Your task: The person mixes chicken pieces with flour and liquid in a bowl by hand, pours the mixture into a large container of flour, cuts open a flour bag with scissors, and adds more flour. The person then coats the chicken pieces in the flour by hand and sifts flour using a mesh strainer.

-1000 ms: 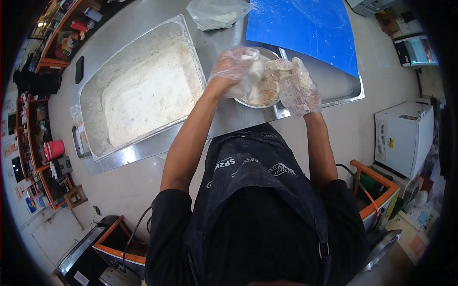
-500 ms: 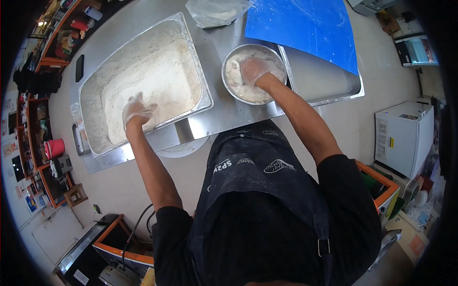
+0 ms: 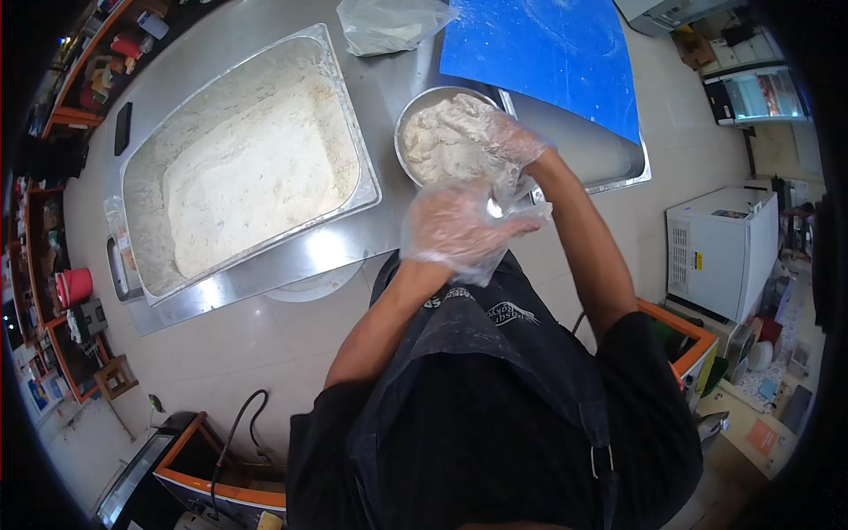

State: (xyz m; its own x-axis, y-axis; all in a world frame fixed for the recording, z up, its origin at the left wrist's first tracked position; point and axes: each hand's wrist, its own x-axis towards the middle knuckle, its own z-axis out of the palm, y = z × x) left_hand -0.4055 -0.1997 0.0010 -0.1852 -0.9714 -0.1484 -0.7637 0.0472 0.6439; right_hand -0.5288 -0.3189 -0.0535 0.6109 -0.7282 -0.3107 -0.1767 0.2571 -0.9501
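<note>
My right hand (image 3: 495,131), in a clear plastic glove caked with white coating, is over the round metal bowl (image 3: 400,150). Its fingers stretch out above the pale, floury pieces (image 3: 427,146) inside. My left hand (image 3: 446,228), also gloved, is in front of the bowl, close below my right wrist, with its fingers extended. I cannot tell whether the two gloves touch. To the left, a large rectangular metal tray (image 3: 364,181) holds a bed of white flour (image 3: 252,181).
A blue board (image 3: 548,62) partly covers another metal tray (image 3: 643,175) of cloudy liquid on the right. A plastic bag (image 3: 389,31) lies at the back of the steel table (image 3: 389,97). A dark phone-like object (image 3: 123,128) sits at the far left.
My left hand has left the flour tray and moved right, in front of the bowl. My right hand has risen from among the bowl's contents. The view has shifted slightly.
</note>
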